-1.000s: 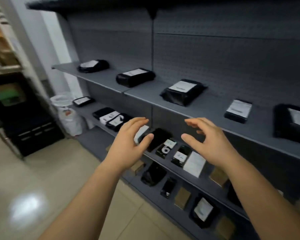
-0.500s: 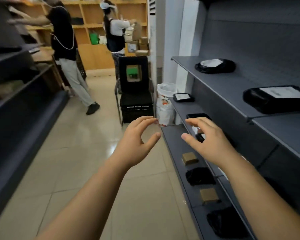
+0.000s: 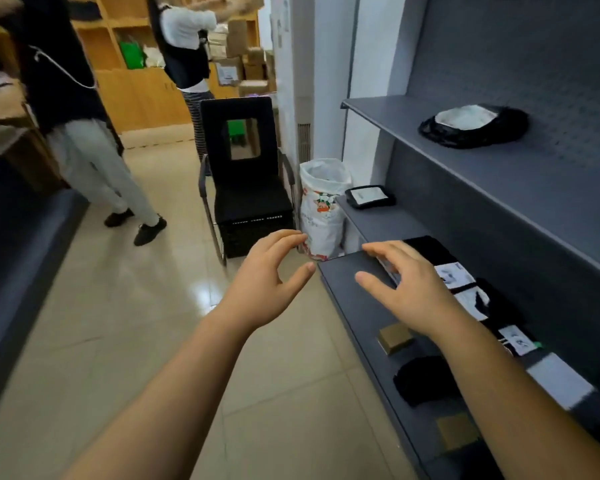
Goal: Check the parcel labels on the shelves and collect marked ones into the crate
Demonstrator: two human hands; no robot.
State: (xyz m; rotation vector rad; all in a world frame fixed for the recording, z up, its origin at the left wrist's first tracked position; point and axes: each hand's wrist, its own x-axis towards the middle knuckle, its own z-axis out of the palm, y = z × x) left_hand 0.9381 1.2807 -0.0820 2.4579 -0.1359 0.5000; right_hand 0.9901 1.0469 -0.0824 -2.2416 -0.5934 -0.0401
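open aisle floor left, crowded shelves right

tiled floor (image 3: 125, 341) lies free; chair (image 3: 246, 188) and white sack (image 3: 323, 209) block the far end; the lower shelf (image 3: 354, 299) carries parcels, seemingly bare near its corner.

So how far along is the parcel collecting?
Nothing shows as collected: no crate with parcels is in view. Both hands, left and right, are empty, fingers loosely spread. Labelled parcels still lie on the shelves, so checking and collecting remain.
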